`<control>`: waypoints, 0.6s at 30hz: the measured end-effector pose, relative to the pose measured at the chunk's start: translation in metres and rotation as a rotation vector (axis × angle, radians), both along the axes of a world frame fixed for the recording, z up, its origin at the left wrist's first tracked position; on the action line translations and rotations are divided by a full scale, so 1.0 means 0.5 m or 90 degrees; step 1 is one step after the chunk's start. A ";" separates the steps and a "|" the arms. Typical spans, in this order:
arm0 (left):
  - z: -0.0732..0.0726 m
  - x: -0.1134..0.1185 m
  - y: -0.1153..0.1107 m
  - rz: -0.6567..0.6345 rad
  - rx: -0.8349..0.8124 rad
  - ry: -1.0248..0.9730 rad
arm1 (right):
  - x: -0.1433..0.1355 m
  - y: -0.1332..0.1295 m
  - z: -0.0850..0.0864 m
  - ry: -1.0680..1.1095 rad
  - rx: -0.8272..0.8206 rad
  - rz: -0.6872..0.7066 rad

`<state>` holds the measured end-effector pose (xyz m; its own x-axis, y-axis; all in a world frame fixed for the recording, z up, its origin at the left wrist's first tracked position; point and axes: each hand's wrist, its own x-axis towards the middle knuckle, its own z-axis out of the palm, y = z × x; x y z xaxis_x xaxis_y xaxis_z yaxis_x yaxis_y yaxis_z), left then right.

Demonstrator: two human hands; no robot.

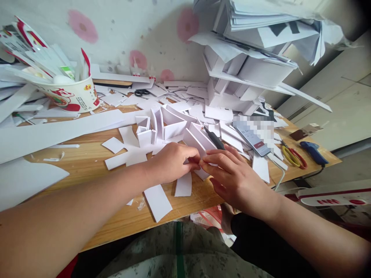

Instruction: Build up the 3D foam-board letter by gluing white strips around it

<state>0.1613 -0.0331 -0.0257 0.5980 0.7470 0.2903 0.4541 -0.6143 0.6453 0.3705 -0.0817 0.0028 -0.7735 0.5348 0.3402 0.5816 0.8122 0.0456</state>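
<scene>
My left hand [175, 162] is closed in a pinch at the near end of a white foam board piece [194, 139] with upright walls. From the right, my right hand [236, 175] meets it, its thumb and fingertips pinched at the same end; the exact contact is partly hidden by the fingers. Just behind them stands a white foam board assembly [174, 129] of straight and curved upright walls. A dark-handled tool [213, 138] lies by the right fingers. Flat white strips [158, 202] lie in front of my left hand.
A printed paper tub [84, 94] full of strips stands back left. Small black scissors [141, 92] lie among offcuts. At right are a phone [253, 137] with a cable, red-and-yellow-handled pliers [292, 156] and a blue corded tool [314, 152]. A tall white board model [240, 81] carries stacked sheets.
</scene>
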 end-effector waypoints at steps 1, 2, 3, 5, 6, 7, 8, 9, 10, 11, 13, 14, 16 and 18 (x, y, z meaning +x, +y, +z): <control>-0.001 0.000 0.001 -0.002 0.007 0.000 | 0.000 0.000 0.000 0.003 0.000 -0.001; -0.003 0.000 0.003 -0.009 0.014 0.002 | -0.001 0.001 0.000 0.005 0.001 -0.002; -0.004 -0.001 0.004 -0.019 0.022 0.004 | -0.001 0.001 0.001 0.006 0.002 -0.001; -0.007 -0.002 0.007 -0.040 0.035 0.008 | -0.002 0.002 0.000 0.008 0.002 0.002; -0.008 -0.003 0.008 -0.050 0.036 0.007 | -0.002 0.002 -0.001 0.007 0.002 0.004; -0.010 -0.003 0.009 -0.057 0.036 0.006 | -0.002 0.003 -0.001 0.007 0.002 0.006; -0.011 -0.003 0.009 -0.060 0.034 0.006 | -0.003 0.003 -0.002 0.006 0.003 0.007; -0.012 -0.002 0.009 -0.059 0.030 0.006 | -0.003 0.003 -0.003 0.005 0.005 0.008; -0.013 -0.002 0.009 -0.058 0.023 0.007 | -0.003 0.003 -0.003 0.005 0.007 0.008; -0.013 -0.003 0.010 -0.058 0.013 0.007 | -0.002 0.003 -0.003 0.005 0.007 0.009; -0.013 -0.008 0.013 -0.071 -0.010 0.009 | -0.001 0.005 -0.002 0.011 0.002 0.015; -0.012 -0.011 0.017 -0.086 -0.021 0.009 | 0.000 0.006 -0.002 0.015 -0.004 0.020; -0.010 -0.021 0.024 -0.106 -0.023 0.006 | 0.003 0.008 -0.001 0.019 -0.022 0.027; -0.008 -0.029 0.032 -0.082 -0.005 -0.004 | 0.007 0.012 0.000 0.018 -0.043 0.025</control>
